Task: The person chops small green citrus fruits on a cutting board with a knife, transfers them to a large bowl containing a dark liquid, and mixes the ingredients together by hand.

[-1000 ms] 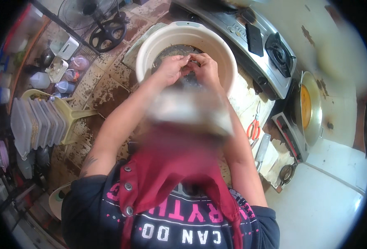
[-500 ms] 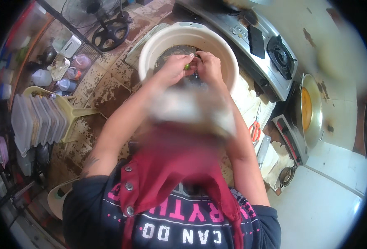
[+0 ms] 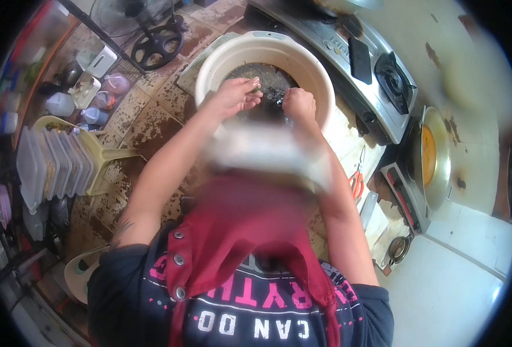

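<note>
A wide cream tub [image 3: 208, 63] stands in front of me, with dark contents and a wet sheen in its bottom. Over its left side, my left hand [image 3: 235, 97] is closed with curled fingers around a small green piece [image 3: 257, 89], mostly covered by the fingertips. My right hand [image 3: 298, 104] forms a fist over the right side of the tub. Whatever that fist may grip is hidden, though glints show on the dark contents beside it. The two hands are apart from each other.
Right of the tub is a steel gas stove [image 3: 377, 87] bearing a dark phone-like slab [image 3: 360, 60]. Orange-handled scissors [image 3: 356, 184] lie near my right forearm. A large pan [image 3: 438, 159] with orange contents sits farther right. Stacked clear containers [image 3: 53, 168] and a fan [image 3: 129, 14] are left.
My hands were together over the tub; now they have separated, the left moving slightly left and the right slightly right and lower. The green piece stays at the left fingers, less visible.
</note>
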{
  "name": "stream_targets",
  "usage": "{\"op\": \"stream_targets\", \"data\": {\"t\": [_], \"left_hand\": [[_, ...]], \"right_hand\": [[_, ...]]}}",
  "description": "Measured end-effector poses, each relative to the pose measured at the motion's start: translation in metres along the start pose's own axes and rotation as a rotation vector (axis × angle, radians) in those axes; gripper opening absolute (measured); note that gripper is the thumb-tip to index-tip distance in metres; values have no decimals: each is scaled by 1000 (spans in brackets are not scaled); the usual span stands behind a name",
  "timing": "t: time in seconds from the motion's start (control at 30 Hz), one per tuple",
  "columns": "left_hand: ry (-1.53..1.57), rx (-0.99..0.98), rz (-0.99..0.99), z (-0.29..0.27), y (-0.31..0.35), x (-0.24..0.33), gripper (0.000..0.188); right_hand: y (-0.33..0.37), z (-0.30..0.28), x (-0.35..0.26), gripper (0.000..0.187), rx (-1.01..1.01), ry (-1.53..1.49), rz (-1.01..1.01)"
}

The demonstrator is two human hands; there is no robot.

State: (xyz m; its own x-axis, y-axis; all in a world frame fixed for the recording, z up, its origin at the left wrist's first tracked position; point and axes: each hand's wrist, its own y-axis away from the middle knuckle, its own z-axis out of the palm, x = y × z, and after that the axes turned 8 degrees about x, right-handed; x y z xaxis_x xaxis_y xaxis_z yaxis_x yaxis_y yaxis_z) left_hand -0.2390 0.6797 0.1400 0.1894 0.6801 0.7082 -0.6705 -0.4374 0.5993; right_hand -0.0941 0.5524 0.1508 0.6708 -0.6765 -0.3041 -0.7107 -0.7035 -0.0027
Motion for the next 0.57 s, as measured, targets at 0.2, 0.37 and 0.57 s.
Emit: {"op": "stream_targets", "data": {"t": [0.2,0.37,0.57], "left_hand": [[276,-223,43,2,-24,-14,20],[259,-171,76,6,-24,-12,18],[279,-239,3,8,-31,-13,19]], "right_hand": [[-14,-6,-2,31,168,-216,55],[-5,-33,-5,25,-241,-1112,384],[-4,-19,0,34,-265,-1790,601]]}}
